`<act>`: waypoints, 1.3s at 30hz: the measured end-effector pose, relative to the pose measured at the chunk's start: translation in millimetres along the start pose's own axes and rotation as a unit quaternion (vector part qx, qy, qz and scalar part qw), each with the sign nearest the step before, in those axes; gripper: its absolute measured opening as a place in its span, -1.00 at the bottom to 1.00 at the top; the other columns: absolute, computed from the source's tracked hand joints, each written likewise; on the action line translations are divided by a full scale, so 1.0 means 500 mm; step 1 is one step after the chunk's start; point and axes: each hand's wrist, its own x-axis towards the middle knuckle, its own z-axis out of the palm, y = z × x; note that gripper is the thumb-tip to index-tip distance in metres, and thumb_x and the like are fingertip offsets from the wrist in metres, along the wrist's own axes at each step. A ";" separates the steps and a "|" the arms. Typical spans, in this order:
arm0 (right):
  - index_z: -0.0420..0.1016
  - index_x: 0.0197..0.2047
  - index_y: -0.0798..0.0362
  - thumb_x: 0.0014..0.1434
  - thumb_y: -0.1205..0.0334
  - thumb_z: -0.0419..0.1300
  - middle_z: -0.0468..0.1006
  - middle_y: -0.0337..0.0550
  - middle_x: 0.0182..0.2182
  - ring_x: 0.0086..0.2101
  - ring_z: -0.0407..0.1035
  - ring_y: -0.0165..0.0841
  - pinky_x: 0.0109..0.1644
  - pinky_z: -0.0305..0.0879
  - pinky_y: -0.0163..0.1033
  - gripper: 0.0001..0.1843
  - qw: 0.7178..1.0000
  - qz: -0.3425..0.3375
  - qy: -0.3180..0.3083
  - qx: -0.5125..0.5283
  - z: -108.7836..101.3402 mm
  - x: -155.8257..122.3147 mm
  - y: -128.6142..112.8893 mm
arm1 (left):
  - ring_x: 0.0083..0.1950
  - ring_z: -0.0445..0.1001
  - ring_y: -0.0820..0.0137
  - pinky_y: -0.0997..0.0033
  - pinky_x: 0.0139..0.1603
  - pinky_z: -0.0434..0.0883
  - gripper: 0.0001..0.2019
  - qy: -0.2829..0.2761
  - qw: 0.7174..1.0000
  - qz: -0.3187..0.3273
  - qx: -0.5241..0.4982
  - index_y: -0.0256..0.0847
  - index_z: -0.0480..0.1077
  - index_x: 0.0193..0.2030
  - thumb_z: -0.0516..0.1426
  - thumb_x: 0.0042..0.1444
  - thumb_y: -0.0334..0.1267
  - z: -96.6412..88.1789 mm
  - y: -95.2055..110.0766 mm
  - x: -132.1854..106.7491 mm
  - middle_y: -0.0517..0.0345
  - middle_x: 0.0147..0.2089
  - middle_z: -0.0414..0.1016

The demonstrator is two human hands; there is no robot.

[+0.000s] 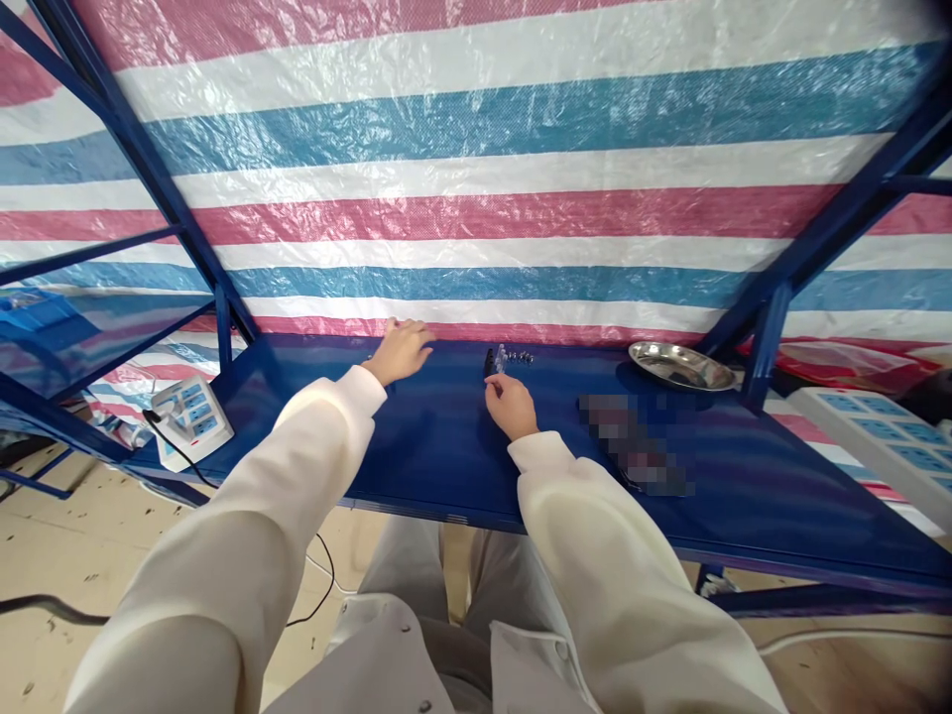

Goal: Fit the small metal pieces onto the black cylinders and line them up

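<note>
My left hand is over the back left part of the blue tabletop, palm down. Its fingers are spread and nothing shows in them. Right of it, my right hand has its fingers curled together near the tabletop. Whatever they may pinch is too small or hidden to name. Just beyond those fingertips stands a small black piece, close to a small clear plastic piece. Several tiny shiny metal parts lie in a short row to the right of these.
A shiny metal dish sits at the back right. Nearer lies a dark, pixelated flat object. Power strips stand left and right, the left one with a black cable. Blue frame posts and striped sheeting bound the table.
</note>
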 end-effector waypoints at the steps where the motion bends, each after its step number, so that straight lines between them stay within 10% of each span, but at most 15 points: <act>1: 0.50 -0.21 0.12 0.09 0.32 -0.05 0.55 0.03 -0.25 -0.19 0.37 -0.17 -0.07 0.26 -0.09 -0.68 1.000 0.011 0.009 -0.026 -0.002 0.000 0.001 | 0.07 0.28 0.17 0.04 0.10 0.06 -0.68 -0.003 0.999 0.033 -0.013 -0.19 0.37 0.05 -0.04 0.20 -0.28 0.006 0.026 0.000 -0.05 0.02 0.39; 7: 0.46 -0.04 0.14 0.07 0.34 0.00 0.43 0.15 -0.01 0.04 0.18 -0.04 0.04 0.14 0.07 -0.60 0.991 0.072 0.007 -0.116 -0.004 -0.003 0.003 | 0.12 0.24 0.17 0.08 0.10 0.10 -0.48 -0.083 0.993 0.075 -0.048 -0.09 0.06 0.31 -0.05 0.19 -0.32 0.091 0.135 0.007 -0.05 0.16 0.29; 17: 0.38 0.09 0.08 0.12 0.28 -0.01 0.30 0.11 0.14 0.17 0.02 -0.08 0.16 -0.01 0.16 -0.55 0.984 0.061 -0.040 -0.163 0.011 0.000 0.010 | 0.16 0.21 0.08 -0.05 0.11 0.11 -0.40 -0.125 0.991 -0.010 -0.043 -0.19 -0.03 0.34 -0.07 0.13 -0.44 0.161 0.167 0.052 -0.16 0.18 0.24; 24: 0.34 0.13 0.08 0.17 0.26 -0.02 0.28 0.14 0.16 0.18 0.01 -0.06 0.16 -0.03 0.22 -0.54 0.982 0.062 -0.050 -0.171 0.017 0.005 0.011 | 0.03 0.32 0.16 0.08 0.00 0.15 -0.72 -0.023 0.999 0.008 -0.030 -0.25 0.35 -0.02 -0.07 0.18 -0.43 0.174 0.163 0.068 -0.10 -0.01 0.40; 39: 0.33 0.15 0.09 0.23 0.19 -0.08 0.29 0.16 0.15 0.15 0.05 -0.05 0.14 -0.05 0.29 -0.54 0.979 0.057 -0.049 -0.190 0.041 0.019 0.023 | -0.10 0.42 0.31 0.25 -0.01 0.22 -0.94 0.113 0.962 -0.144 -0.203 -0.18 0.34 -0.25 0.10 0.11 -0.32 0.141 0.120 -0.047 0.14 -0.20 0.50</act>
